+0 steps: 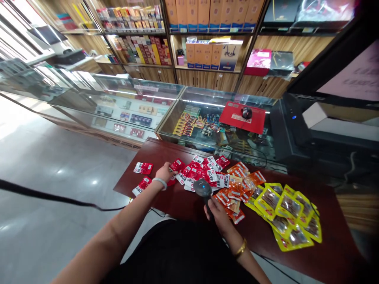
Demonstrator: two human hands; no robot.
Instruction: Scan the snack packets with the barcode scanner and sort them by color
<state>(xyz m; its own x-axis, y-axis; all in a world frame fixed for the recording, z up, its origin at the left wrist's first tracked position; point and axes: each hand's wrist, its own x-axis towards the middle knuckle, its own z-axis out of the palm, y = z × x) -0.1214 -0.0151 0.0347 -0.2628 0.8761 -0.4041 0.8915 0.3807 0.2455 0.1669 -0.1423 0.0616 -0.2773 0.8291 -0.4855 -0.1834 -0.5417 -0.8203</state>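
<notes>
My right hand (217, 213) is closed round the handle of a black barcode scanner (203, 189), whose head points at a heap of red snack packets (201, 171) on the dark red table (183, 201). My left hand (164, 172), with a pale bracelet at the wrist, reaches to the left end of that heap, fingers curled on a red packet (177, 165). Two red packets (142, 168) lie apart to the left. Orange packets (237, 185) and yellow packets (287, 213) are spread to the right.
Glass display counters (142, 106) with goods stand behind the table; a red mat with a mouse (244, 116) lies on one. A black monitor (291, 130) sits at the right. Shelves of boxes (207, 51) line the wall. A black cable (44, 195) crosses the grey floor.
</notes>
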